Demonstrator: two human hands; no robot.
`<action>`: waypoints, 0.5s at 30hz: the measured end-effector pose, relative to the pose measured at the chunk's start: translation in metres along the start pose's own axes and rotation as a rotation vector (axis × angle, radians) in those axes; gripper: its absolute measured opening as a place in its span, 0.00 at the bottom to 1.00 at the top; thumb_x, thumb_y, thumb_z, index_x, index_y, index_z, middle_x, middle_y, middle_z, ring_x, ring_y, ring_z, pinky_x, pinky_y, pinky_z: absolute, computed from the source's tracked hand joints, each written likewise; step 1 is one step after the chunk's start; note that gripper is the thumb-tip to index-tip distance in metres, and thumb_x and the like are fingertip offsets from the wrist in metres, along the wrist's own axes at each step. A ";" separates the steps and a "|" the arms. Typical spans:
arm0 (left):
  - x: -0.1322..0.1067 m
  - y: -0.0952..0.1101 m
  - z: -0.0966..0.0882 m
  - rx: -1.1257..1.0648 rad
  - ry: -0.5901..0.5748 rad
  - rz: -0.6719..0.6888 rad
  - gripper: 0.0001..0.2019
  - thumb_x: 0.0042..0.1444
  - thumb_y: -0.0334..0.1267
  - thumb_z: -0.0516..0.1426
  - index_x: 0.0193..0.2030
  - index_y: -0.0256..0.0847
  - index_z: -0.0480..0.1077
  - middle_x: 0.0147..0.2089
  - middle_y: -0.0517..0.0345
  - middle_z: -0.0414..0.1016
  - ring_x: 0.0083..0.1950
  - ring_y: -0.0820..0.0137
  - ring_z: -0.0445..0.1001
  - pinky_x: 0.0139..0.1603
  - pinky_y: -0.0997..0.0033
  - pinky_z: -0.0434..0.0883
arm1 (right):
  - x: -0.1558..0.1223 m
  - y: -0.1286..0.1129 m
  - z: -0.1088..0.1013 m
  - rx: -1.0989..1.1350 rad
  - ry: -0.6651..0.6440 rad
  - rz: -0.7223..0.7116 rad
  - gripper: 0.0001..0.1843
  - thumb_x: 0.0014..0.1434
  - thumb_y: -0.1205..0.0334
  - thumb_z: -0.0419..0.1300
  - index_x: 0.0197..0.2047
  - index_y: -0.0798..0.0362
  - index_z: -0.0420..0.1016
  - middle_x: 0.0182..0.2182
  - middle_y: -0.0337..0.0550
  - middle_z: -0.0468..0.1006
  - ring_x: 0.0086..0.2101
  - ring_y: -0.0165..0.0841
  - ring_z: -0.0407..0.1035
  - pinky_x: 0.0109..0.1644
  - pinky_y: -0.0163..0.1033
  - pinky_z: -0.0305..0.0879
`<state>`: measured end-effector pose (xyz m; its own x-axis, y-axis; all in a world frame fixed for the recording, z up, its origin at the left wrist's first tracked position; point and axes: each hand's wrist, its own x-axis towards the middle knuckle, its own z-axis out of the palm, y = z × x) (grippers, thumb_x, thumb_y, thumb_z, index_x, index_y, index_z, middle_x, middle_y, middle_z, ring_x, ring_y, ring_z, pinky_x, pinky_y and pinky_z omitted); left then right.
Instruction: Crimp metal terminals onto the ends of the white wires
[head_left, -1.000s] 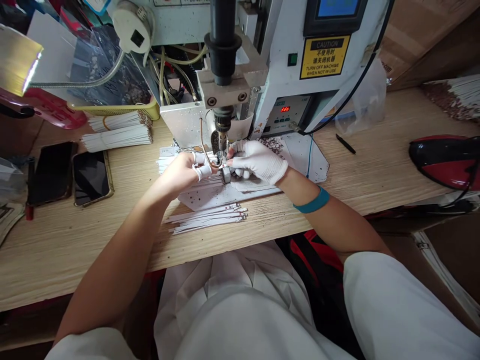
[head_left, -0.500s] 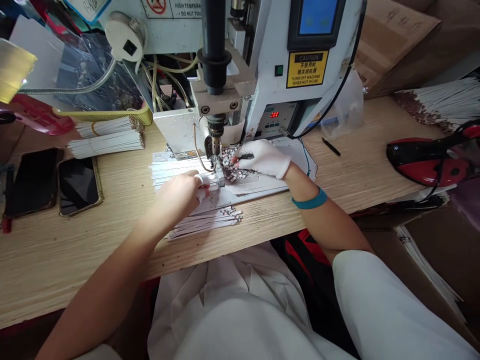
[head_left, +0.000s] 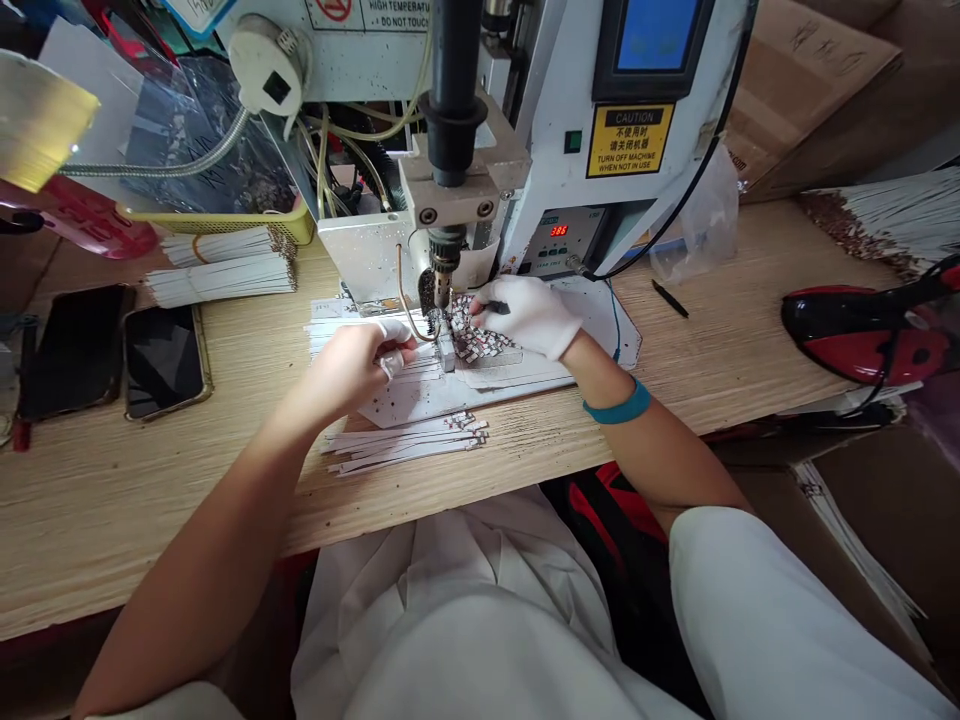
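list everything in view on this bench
pale wooden bench: 1, pale tan, under everything
white bench machine: 1, white, back centre
black smartphones: 2, black, bench left
bundles of white strips: 3, white, back left and right
loose white strips: several, white, front of machine
glossy red-and-black object: 1, red and black, bench right
brown cardboard box: 1, brown, back right
teal wristband: 1, teal, right wrist
left hand: 1, white finger wraps, at strips
right hand: 1, white glove, by machine tip

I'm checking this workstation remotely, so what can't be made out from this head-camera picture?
Head view:
- What the left hand pinches: hidden by its own fingers.
- The small pieces beside the gloved right hand: too small to identify.
- The blue screen: cut off by the top edge, nothing legible.
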<state>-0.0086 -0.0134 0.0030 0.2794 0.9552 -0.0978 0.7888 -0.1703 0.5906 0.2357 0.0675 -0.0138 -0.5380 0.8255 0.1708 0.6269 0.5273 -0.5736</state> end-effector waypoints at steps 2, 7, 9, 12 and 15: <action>0.001 -0.001 -0.001 -0.097 -0.021 -0.034 0.11 0.53 0.43 0.55 0.36 0.39 0.72 0.30 0.57 0.74 0.32 0.68 0.70 0.33 0.73 0.63 | 0.002 -0.002 0.007 -0.045 0.004 -0.002 0.05 0.52 0.68 0.60 0.32 0.55 0.78 0.32 0.42 0.76 0.36 0.35 0.68 0.41 0.40 0.61; 0.000 0.002 -0.004 -0.242 -0.065 -0.087 0.18 0.53 0.53 0.56 0.32 0.38 0.71 0.26 0.60 0.69 0.28 0.71 0.65 0.29 0.74 0.60 | -0.001 -0.015 0.005 0.009 0.075 0.000 0.05 0.52 0.70 0.59 0.30 0.55 0.76 0.31 0.42 0.75 0.35 0.34 0.68 0.41 0.40 0.61; 0.000 0.003 -0.004 -0.269 -0.058 -0.096 0.18 0.52 0.54 0.57 0.31 0.38 0.72 0.26 0.60 0.68 0.27 0.72 0.63 0.28 0.75 0.59 | -0.003 -0.019 0.002 0.165 0.073 0.058 0.03 0.53 0.68 0.59 0.32 0.56 0.74 0.30 0.42 0.75 0.31 0.32 0.67 0.37 0.39 0.63; 0.002 0.002 -0.002 -0.349 -0.027 -0.143 0.17 0.50 0.52 0.60 0.32 0.37 0.74 0.24 0.62 0.67 0.25 0.75 0.59 0.25 0.76 0.56 | -0.005 -0.023 0.002 0.524 -0.046 0.181 0.04 0.54 0.66 0.61 0.34 0.58 0.73 0.27 0.42 0.74 0.25 0.28 0.65 0.26 0.35 0.62; 0.005 -0.002 0.002 -0.431 -0.013 -0.179 0.16 0.47 0.49 0.62 0.32 0.36 0.76 0.22 0.63 0.65 0.23 0.77 0.56 0.23 0.76 0.53 | -0.005 -0.023 0.008 0.813 -0.145 0.220 0.05 0.53 0.68 0.62 0.35 0.60 0.73 0.30 0.44 0.75 0.24 0.25 0.66 0.24 0.32 0.62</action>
<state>-0.0080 -0.0088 -0.0001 0.1682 0.9568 -0.2372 0.5264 0.1162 0.8423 0.2196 0.0493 -0.0084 -0.5531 0.8288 -0.0847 0.1567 0.0036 -0.9876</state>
